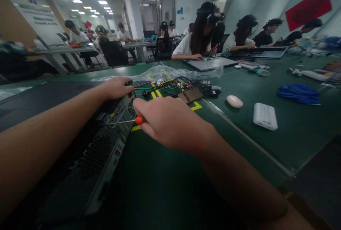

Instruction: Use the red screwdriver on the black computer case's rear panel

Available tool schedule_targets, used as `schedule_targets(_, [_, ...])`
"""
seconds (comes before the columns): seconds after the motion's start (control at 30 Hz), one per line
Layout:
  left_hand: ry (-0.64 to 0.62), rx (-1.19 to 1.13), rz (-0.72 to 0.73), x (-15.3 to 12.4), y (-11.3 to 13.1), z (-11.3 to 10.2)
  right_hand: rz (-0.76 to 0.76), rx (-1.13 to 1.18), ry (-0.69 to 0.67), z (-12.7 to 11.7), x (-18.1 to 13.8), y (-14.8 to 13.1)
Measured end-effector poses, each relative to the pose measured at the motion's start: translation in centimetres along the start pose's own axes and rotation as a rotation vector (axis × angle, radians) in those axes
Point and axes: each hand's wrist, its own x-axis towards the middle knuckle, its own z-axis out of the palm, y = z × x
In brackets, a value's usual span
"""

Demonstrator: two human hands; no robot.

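My right hand (170, 123) is closed around the orange and black handle of a screwdriver (139, 120). Its thin metal shaft points left, and the tip reaches the back panel (117, 141) of a desktop computer case (92, 166). Whether the tip sits in a screw cannot be made out. The case lies on its side at the left, its vent holes, fan grille and ports facing right. My left hand (117, 86) grips the case's far top corner, with its fingertips partly hidden behind the edge. My left forearm crosses over the dark side panel (39, 96).
Beyond the case lie tangled cables (173, 86) and clear plastic wrap (160, 71). On the green table (239, 137) are a pinkish oval object (234, 101), a white block (265, 116) and a blue cloth-like bundle (299, 94). Several people work across the table.
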Motion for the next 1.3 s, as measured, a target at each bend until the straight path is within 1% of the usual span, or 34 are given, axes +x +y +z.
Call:
schedule_targets(0.13, [-0.009, 0.000, -0.049, -0.12, 0.18, -0.02, -0.011, -0.025, 0.032, -0.01, -0.08, -0.10])
schedule_targets(0.27, [0.020, -0.007, -0.071, -0.16, 0.28, 0.17, -0.007, -0.047, 0.016, 0.00, 0.05, -0.16])
schedule_targets(0.6, [0.049, -0.078, -0.050, 0.23, -0.26, 0.35, -0.008, -0.046, 0.031, 0.24, 0.06, 0.02])
schedule_targets(0.83, [0.022, -0.060, -0.045, 0.11, -0.27, 0.17, -0.015, -0.045, 0.037, 0.36, 0.07, 0.12])
schedule_targets(1.1, [0.039, -0.067, -0.053, 0.42, -0.54, 0.50, -0.009, -0.043, 0.019, 0.17, 0.06, 0.13])
schedule_targets(1.3, [0.041, -0.071, -0.033, 0.28, -0.42, 0.40, 0.002, -0.061, 0.014, 0.13, -0.10, -0.23])
